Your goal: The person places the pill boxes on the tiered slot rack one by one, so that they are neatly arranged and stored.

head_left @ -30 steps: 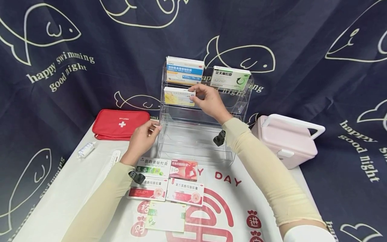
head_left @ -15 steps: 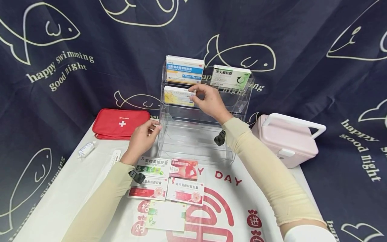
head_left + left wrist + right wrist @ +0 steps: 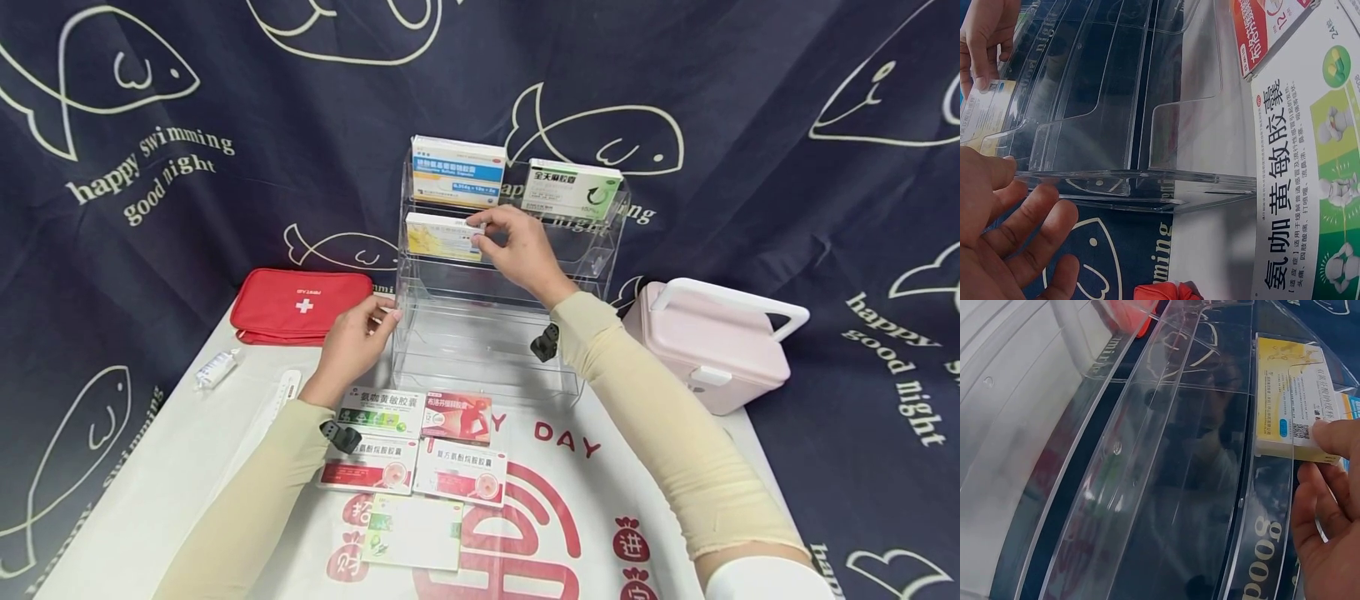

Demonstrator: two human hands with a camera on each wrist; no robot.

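Observation:
A clear tiered display rack stands on the table. My right hand pinches the right end of a yellow-and-white medicine box, thumb in front, which sits in the left part of the rack's second tier from the top. In the right wrist view the box stands behind the tier's clear lip. My left hand holds the rack's left side edge between thumb and forefinger; its other fingers hang loose in the left wrist view. On the top tier stand a blue-and-white medicine box and a green-and-white one.
Several medicine boxes lie flat before the rack. To the left are a red first-aid pouch, a small wrapped roll and a white thermometer-like strip. A pink case with a white handle stands right.
Both hands keep their places, and the yellow-and-white medicine box stays in the same spot on the tier. The head view has shifted only very slightly.

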